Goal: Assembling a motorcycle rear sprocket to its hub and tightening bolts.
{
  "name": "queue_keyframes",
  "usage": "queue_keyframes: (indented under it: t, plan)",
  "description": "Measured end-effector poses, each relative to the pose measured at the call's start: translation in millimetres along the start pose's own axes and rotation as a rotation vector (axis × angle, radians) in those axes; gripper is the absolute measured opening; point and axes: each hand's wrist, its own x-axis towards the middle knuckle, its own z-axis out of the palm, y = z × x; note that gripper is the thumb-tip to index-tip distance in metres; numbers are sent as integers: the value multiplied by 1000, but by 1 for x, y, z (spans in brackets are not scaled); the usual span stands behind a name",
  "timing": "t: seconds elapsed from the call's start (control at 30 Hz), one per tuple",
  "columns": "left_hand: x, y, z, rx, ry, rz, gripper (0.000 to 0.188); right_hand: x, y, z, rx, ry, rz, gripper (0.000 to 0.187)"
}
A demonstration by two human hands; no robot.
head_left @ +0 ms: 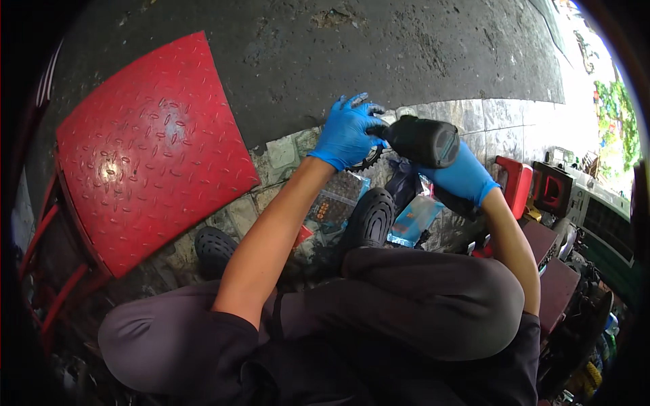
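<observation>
Gloves, blue ones, cover both hands. Left hand (347, 132) grips a toothed metal ring (369, 160). Right hand (464, 177) wraps tight around a black power tool (423, 140), pressed against the ring. Below them lie small plastic bags (413, 220).

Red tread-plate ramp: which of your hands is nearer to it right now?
Left. The left hand is just past the red tread-plate ramp's right edge, on a toothed sprocket. The right hand, holding the black power tool, is farther right.
</observation>
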Motion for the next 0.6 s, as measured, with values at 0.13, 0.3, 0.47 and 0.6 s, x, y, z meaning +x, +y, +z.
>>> queue_keyframes:
  t: [0.13, 0.3, 0.47, 0.6]
  plan:
    - [-16, 10, 10, 81, 21, 57, 23, -11, 17, 17, -61, 0, -39, 23]
    - [-19, 2, 7, 271, 170, 82, 20, -13, 36, 37, -69, 119, -223, 23]
    - [-2, -29, -11, 119, -100, -726, 41, -11, 44, 50, -132, 92, -220, 28]
    - [0, -39, -1, 44, -117, -955, 54, 1, 30, 36, -245, -32, -173, 24]
